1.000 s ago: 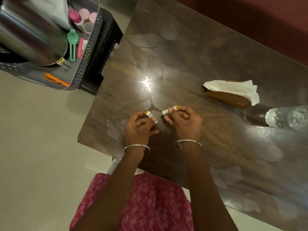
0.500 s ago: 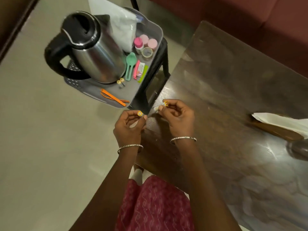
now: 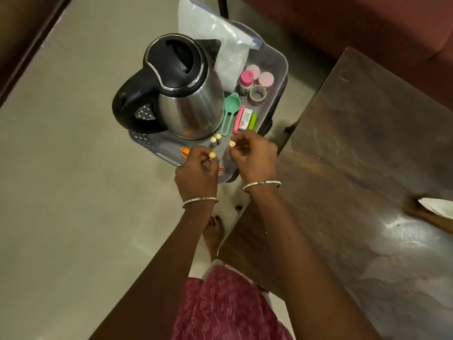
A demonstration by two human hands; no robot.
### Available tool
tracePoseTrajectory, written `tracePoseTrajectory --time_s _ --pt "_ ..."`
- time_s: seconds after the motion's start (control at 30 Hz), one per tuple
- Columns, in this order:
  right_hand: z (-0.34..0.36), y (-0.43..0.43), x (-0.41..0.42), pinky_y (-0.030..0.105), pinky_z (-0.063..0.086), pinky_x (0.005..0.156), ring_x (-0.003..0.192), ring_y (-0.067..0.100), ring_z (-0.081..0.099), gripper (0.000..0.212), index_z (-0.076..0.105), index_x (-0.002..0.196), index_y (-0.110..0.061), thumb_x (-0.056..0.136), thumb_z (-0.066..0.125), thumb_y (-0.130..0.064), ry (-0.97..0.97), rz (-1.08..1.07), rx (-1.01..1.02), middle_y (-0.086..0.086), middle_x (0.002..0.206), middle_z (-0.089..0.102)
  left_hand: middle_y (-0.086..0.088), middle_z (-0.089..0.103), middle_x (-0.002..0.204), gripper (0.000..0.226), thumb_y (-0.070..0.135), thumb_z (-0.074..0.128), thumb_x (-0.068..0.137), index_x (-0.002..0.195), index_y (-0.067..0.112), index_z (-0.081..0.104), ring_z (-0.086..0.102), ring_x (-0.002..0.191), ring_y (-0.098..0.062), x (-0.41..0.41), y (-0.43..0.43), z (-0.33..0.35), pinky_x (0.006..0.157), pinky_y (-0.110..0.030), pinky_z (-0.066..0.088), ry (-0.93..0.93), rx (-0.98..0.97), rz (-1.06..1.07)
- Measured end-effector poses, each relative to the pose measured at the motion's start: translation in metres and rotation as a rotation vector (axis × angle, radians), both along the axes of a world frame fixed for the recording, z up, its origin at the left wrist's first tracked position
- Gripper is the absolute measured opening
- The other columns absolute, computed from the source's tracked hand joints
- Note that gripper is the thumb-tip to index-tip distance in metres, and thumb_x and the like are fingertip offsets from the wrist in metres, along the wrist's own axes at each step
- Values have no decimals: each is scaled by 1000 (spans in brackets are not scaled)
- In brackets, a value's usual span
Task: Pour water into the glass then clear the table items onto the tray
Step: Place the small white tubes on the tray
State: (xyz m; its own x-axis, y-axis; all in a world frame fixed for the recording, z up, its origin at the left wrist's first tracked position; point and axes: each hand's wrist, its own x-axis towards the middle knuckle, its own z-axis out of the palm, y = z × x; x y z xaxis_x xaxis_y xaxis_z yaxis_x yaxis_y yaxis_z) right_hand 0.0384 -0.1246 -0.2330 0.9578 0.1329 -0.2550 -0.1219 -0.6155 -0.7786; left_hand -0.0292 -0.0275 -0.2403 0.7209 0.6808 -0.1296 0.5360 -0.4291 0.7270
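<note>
A grey tray [image 3: 277, 62] sits on a black stool left of the dark wooden table [image 3: 355, 168]. My left hand [image 3: 197, 173] pinches a small yellow-tipped battery [image 3: 212, 155] above the tray's near edge. My right hand [image 3: 253, 155] pinches another battery [image 3: 232, 143] just beside it. Two more batteries [image 3: 215, 138] stand on the tray right ahead of my fingers, at the foot of a steel kettle [image 3: 181, 94] with a black lid and handle.
The tray also holds a green scoop [image 3: 229, 111], pink and green clips [image 3: 241, 121], pink-capped jars [image 3: 255, 77], a tape roll [image 3: 257, 94], a plastic bag [image 3: 220, 45] and an orange item [image 3: 184, 152]. White napkins [image 3: 438, 207] lie at the table's right edge. My bare foot [image 3: 213, 231] rests on the floor.
Both hands have carried their batteries off the table's corner leftward to above the tray's near edge. My view has swung left, so the tray is now central and the table has slid right.
</note>
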Motion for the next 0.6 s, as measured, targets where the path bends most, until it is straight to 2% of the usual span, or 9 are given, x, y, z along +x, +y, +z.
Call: tracePoseTrajectory --time_s 0.1,0.27,0.47,0.6 --pt "-4 8 10 41 56 78 81 23 69 13 73 91 -9 79 68 -8 -20 117 -129 5 86 74 -3 73 76 14 13 75 75 89 14 72 67 74 -26 12 0 -5 64 -25 40 65 101 -3" --pt "-6 16 18 41 54 80 90 29 68 14 70 95 -9 82 66 -9 -11 238 -257 9 94 73 -4 73 82 12 15 68 80 92 16 71 66 83 -29 21 -3 -13 69 -32 42 177 93 -23" --pt "-9 22 17 37 52 80 96 29 66 14 66 100 -12 86 64 -13 -13 308 -346 7 100 71 -2 73 83 8 18 68 82 89 20 70 63 83 -32 27 -7 -14 64 -27 30 213 96 22" --pt "-13 23 16 36 48 76 96 30 65 13 64 102 -12 90 62 -15 -26 335 -405 7 103 69 -1 73 85 11 16 66 82 91 20 70 61 86 -32 29 -9 -15 65 -27 30 233 94 31"
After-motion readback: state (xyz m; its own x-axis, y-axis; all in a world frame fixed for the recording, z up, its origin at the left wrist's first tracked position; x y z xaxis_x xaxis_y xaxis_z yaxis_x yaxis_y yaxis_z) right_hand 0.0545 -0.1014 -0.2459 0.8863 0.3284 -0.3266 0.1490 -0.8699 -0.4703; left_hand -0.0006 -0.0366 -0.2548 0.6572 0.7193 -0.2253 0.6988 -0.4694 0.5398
